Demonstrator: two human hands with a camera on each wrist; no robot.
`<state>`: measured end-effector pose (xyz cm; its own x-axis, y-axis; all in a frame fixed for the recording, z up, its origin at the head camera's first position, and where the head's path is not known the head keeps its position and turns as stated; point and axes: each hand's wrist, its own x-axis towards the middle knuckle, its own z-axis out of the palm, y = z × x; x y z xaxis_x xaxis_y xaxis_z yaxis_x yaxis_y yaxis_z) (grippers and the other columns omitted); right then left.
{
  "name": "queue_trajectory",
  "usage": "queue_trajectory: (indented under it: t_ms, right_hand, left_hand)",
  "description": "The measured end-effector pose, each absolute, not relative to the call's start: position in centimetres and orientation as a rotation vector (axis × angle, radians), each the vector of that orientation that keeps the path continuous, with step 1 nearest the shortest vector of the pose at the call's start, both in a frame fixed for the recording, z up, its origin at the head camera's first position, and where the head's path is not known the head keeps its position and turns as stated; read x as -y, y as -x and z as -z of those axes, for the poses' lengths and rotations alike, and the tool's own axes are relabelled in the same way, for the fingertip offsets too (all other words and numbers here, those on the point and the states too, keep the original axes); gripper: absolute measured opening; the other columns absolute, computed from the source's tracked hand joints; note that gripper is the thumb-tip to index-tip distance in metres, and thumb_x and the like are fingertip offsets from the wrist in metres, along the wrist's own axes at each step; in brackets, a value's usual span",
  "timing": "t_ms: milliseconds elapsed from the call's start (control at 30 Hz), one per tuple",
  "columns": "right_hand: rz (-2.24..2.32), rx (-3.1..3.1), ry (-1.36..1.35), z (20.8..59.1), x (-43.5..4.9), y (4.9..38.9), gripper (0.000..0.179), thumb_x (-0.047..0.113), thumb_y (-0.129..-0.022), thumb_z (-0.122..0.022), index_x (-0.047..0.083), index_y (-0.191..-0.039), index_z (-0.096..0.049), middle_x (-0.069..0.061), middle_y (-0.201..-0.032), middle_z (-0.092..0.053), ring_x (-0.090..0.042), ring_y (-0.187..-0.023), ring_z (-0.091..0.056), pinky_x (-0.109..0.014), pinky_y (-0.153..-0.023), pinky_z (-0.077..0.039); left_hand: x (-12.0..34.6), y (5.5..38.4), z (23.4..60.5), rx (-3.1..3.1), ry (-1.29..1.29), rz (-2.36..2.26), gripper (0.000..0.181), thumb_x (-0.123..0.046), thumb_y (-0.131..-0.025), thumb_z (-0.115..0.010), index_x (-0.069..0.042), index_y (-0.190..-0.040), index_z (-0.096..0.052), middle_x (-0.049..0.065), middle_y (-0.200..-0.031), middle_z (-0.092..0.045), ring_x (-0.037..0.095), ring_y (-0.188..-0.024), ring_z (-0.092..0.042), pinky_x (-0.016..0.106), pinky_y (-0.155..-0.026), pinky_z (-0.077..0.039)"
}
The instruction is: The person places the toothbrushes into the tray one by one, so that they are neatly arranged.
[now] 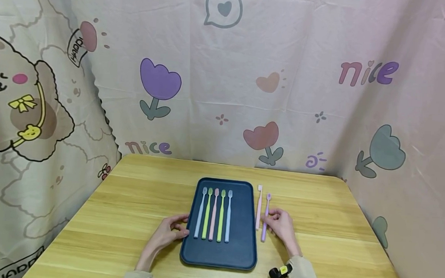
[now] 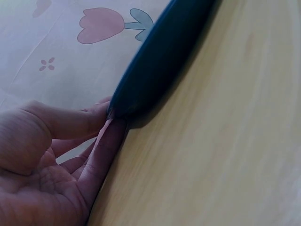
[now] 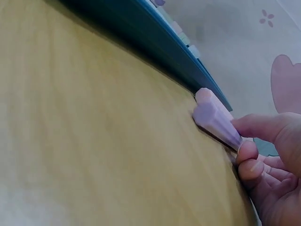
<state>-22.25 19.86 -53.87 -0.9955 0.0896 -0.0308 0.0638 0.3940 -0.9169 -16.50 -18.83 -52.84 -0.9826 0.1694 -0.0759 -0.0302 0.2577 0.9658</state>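
A dark blue tray lies on the table, and my left hand pinches its left rim between thumb and fingers; the left wrist view shows the thumb against the tray's edge. Several toothbrushes lie side by side in the tray, among them a pink toothbrush between green ones. To the tray's right, my right hand pinches a purple toothbrush by its handle, close to the tabletop. Just left of it, a second pink toothbrush lies beside the tray's right rim.
The wooden table extends around the tray on all sides. A printed curtain hangs behind the table and along both sides. Small black cameras are worn at both wrists, the right one over a beige sleeve.
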Motion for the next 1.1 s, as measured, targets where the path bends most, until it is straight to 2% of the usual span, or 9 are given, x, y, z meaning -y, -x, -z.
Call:
queue_trajectory:
  t_ms: [333,600,1100]
  right_hand:
    - [-1.58,2.641,0.197,53.71,-19.39,22.39,0.02,0.006,-0.083,-0.072,-0.006,-0.097,-0.066,-0.002,-0.06,-0.062,-0.006,-0.039,-0.051,-0.023,-0.038,-0.042]
    - [-1.522,2.658,0.215,53.77,-19.33,22.53,0.016,0.009,-0.082,-0.071,-0.003,-0.091,-0.067,0.0,-0.06,-0.063,-0.006,-0.041,-0.052,-0.023,-0.039,-0.042]
    - [-1.581,2.617,0.224,53.86,-19.44,22.25,0.015,0.007,-0.084,-0.068,-0.004,-0.093,-0.067,0.0,-0.068,-0.061,-0.006,-0.048,-0.05,-0.02,-0.043,-0.041]
  left_hand:
    - [18.82,16.45,52.75,-2.349,-0.13,-1.818,0.062,0.003,-0.085,-0.073,0.012,-0.141,-0.048,0.03,-0.128,-0.059,0.016,-0.084,-0.062,0.022,-0.066,-0.053]
    - [18.88,16.54,52.75,-2.341,-0.141,-1.828,0.062,0.004,-0.085,-0.072,0.013,-0.141,-0.048,0.031,-0.127,-0.058,0.012,-0.083,-0.062,0.021,-0.066,-0.053]
    - [18.95,16.6,52.9,-2.348,-0.158,-1.832,0.061,0.003,-0.085,-0.073,0.013,-0.141,-0.049,0.032,-0.127,-0.058,0.009,-0.082,-0.061,0.02,-0.067,-0.053]
